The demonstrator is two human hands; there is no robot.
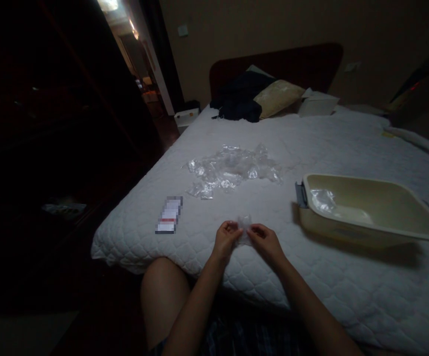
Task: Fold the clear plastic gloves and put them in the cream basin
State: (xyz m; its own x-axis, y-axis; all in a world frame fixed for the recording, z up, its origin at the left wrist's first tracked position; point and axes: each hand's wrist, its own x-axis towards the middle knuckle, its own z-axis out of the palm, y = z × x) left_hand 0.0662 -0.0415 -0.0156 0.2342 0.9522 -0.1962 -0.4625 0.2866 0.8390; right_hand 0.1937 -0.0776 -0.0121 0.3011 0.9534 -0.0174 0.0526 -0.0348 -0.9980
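Between my two hands is a small clear plastic bag (244, 228), held just above the near edge of the bed. My left hand (226, 240) pinches its left side between thumb and fingers. On the other side, my right hand (267, 241) grips it with the fingertips. Farther out on the quilted white bedspread (199, 247) lies a loose spread of crumpled clear plastic bags (232, 168). A cream plastic bin (348, 232) stands to the right of my hands, with a clear plastic bag (322, 200) inside it.
A phone-like flat object (168, 215), its face blurred out, lies left of my hands. Dark clothing (240, 96), a yellowish pillow (279, 98) and a white box (318, 104) sit by the headboard (310, 64). A small white cabinet (187, 117) stands beyond the bed's left side.
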